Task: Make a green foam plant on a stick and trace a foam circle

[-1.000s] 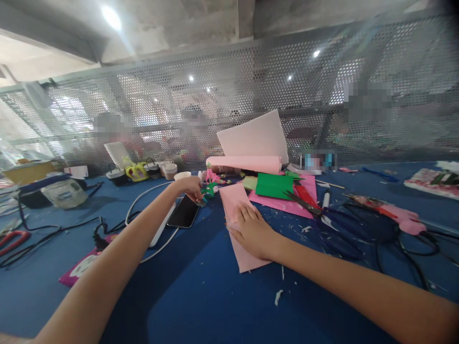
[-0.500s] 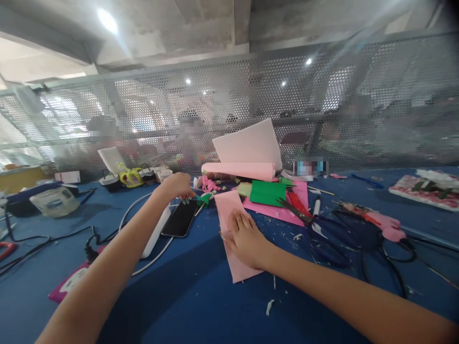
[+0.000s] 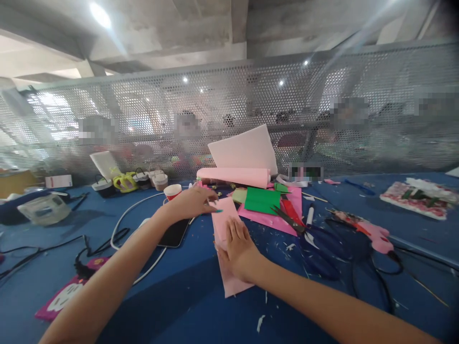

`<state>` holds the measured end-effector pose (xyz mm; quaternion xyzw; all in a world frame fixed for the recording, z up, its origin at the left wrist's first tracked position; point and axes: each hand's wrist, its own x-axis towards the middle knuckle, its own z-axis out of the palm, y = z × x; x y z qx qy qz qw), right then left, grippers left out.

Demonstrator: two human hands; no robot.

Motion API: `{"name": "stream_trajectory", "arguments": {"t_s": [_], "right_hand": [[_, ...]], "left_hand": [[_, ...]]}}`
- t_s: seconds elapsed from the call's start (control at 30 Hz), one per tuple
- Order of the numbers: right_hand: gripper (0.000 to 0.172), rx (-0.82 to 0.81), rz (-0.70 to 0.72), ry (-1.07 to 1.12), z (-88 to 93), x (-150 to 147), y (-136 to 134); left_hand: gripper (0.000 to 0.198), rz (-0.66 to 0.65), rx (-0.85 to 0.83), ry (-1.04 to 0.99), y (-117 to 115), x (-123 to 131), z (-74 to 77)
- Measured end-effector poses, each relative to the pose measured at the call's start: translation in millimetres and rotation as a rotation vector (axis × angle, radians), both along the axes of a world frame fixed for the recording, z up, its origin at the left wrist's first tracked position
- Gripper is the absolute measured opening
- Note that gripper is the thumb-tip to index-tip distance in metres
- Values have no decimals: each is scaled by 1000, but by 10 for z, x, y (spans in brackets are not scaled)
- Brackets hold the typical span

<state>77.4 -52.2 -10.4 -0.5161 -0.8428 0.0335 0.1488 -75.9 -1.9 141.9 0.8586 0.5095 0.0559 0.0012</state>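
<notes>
My right hand (image 3: 242,248) lies flat, fingers extended, pressing on a narrow light-pink sheet (image 3: 234,286) on the blue table. Over the sheet's far end hovers my left hand (image 3: 195,203), its fingers curved and apart; a small teal spot shows at its thumb tip, and I cannot make out whether it is a nail or an object. Partly behind that hand lies a black phone (image 3: 174,234). Just beyond the pink sheet sits a green sheet (image 3: 262,199) on a bright-pink sheet (image 3: 265,221). Dark-handled scissors (image 3: 287,218) rest against these sheets, blades toward the left.
A pink roll (image 3: 234,177) lies before the mesh partition (image 3: 150,110). At right are a pink glue gun (image 3: 376,236) and a white marker (image 3: 310,215). A red-and-white cup (image 3: 172,191), small pots (image 3: 158,179), cables and a purple pouch (image 3: 64,296) stand left. Paper scraps dot the table.
My left hand has moved right, from beside the phone and a small green item to above the pink sheet's far end. The red-and-white cup now shows. My right hand stays on the sheet.
</notes>
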Motion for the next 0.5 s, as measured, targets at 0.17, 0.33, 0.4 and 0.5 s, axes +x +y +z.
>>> {"name": "stream_trajectory", "arguments": {"t_s": [0.17, 0.33, 0.4, 0.5], "right_hand": [[71, 3, 13, 31, 37, 23, -31], [70, 0, 48, 37, 47, 28, -26], [69, -22, 30, 27, 79, 17, -36], [67, -63, -9, -6, 149, 6, -52]], "left_hand": [[35, -19, 289, -218, 404, 129, 65], [66, 51, 428, -295, 1345, 298, 261], [74, 121, 409, -347, 1705, 347, 326], [75, 104, 372, -382, 2088, 376, 337]]}}
